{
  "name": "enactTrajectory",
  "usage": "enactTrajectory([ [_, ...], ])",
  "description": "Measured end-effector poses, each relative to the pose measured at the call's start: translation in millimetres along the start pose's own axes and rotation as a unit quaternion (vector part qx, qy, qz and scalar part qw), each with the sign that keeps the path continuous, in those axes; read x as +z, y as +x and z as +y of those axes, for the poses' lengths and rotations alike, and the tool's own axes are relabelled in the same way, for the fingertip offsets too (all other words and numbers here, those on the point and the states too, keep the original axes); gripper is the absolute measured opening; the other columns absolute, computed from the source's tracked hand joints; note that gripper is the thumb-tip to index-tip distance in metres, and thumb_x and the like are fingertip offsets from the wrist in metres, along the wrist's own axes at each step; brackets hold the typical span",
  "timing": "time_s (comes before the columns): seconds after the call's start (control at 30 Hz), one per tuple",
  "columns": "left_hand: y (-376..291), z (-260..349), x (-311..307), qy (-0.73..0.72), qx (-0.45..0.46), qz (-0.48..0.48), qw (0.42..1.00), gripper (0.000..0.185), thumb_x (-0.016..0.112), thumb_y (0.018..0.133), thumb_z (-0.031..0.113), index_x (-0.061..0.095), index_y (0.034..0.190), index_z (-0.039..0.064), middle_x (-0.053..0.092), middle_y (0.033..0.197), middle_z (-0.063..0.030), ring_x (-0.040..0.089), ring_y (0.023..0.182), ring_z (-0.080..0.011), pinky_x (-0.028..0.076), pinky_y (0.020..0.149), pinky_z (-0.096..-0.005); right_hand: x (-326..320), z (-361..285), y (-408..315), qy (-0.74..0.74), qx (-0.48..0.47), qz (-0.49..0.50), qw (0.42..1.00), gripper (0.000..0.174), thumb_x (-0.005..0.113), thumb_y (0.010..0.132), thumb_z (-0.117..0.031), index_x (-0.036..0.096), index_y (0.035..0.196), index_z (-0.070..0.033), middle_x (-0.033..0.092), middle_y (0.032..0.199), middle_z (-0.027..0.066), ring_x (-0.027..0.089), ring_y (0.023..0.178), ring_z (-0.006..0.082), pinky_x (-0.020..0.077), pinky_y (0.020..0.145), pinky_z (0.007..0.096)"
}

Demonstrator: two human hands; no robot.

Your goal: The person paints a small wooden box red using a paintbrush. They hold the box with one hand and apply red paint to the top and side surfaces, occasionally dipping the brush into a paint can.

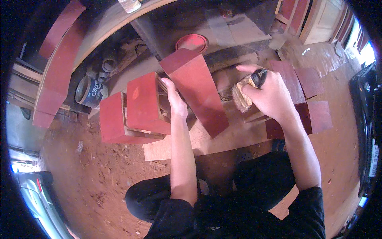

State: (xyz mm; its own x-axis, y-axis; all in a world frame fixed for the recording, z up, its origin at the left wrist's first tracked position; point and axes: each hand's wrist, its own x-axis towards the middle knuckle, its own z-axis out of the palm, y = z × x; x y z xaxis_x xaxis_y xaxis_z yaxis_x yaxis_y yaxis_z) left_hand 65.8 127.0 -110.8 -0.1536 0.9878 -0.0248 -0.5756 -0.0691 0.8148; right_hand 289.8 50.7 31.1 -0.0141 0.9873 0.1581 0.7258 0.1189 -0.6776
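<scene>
My left hand point(176, 100) is at the left side of a long red-painted wooden box point(200, 92), which stands tilted in front of me; its fingers are hidden behind or beneath the box. In my right hand point(270, 95) is a paintbrush point(244, 94) with pale bristles and a dark handle end, held to the right of the box and apart from it. Two more red-painted boxes, one nearer point(143, 103) and one farther left point(112, 118), stand beside my left hand. A round red lid or can top point(192, 43) lies beyond the long box.
A labelled plastic bucket point(91, 91) stands at the left, near curved red panels point(56, 77). Flat red boards point(310, 82) lie at the right. A plywood sheet point(158, 151) rests on the dirt floor. Wooden doors point(323, 22) lean at the upper right; vehicles stand at both sides.
</scene>
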Motion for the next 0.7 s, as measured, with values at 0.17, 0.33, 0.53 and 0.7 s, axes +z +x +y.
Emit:
enactTrajectory([
  [0.17, -18, -1, 16, 0.044, -0.017, -0.026, 0.999, 0.077, 0.034, 0.099, 0.063, 0.041, 0.142, 0.000, 0.046, 0.143, -0.0084, 0.041, 0.132, -0.0200, 0.029, 0.112, -0.0348, -2, -6, -2, 0.012, -0.005, 0.002, 1.000, 0.039, 0.064, 0.077, -0.007, 0.067, 0.115, -0.005, 0.060, 0.065, 0.0153, 0.058, 0.057, 0.0187, 0.0471, 0.061, 0.0326],
  [0.33, -29, -10, 25, 0.023, -0.004, -0.054, 0.998, 0.069, 0.038, 0.101, 0.055, 0.045, 0.137, -0.004, 0.052, 0.136, -0.0105, 0.048, 0.125, -0.0205, 0.033, 0.109, -0.0359, -11, -11, -4, 0.027, 0.008, 0.008, 1.000, 0.039, 0.063, 0.077, -0.005, 0.066, 0.116, -0.004, 0.059, 0.064, 0.0116, 0.053, 0.057, 0.0134, 0.0450, 0.059, 0.0307],
  [0.53, -48, -23, 20, -0.036, 0.022, -0.118, 0.992, 0.059, 0.043, 0.100, 0.051, 0.046, 0.137, 0.005, 0.052, 0.137, -0.0068, 0.048, 0.128, -0.0230, 0.035, 0.109, -0.0403, -29, -19, -17, 0.068, -0.030, 0.085, 0.994, 0.039, 0.062, 0.077, -0.001, 0.066, 0.116, -0.004, 0.066, 0.082, 0.0067, 0.054, 0.071, 0.0095, 0.0461, 0.069, 0.0265],
  [0.7, -60, -12, 24, -0.066, 0.001, -0.144, 0.987, 0.068, 0.042, 0.098, 0.057, 0.045, 0.138, 0.001, 0.052, 0.137, -0.0102, 0.047, 0.129, -0.0253, 0.033, 0.111, -0.0420, -39, -26, -27, 0.110, -0.109, 0.161, 0.975, 0.034, 0.062, 0.076, -0.006, 0.067, 0.110, -0.005, 0.060, 0.064, 0.0099, 0.056, 0.055, 0.0166, 0.0477, 0.059, 0.0315],
])
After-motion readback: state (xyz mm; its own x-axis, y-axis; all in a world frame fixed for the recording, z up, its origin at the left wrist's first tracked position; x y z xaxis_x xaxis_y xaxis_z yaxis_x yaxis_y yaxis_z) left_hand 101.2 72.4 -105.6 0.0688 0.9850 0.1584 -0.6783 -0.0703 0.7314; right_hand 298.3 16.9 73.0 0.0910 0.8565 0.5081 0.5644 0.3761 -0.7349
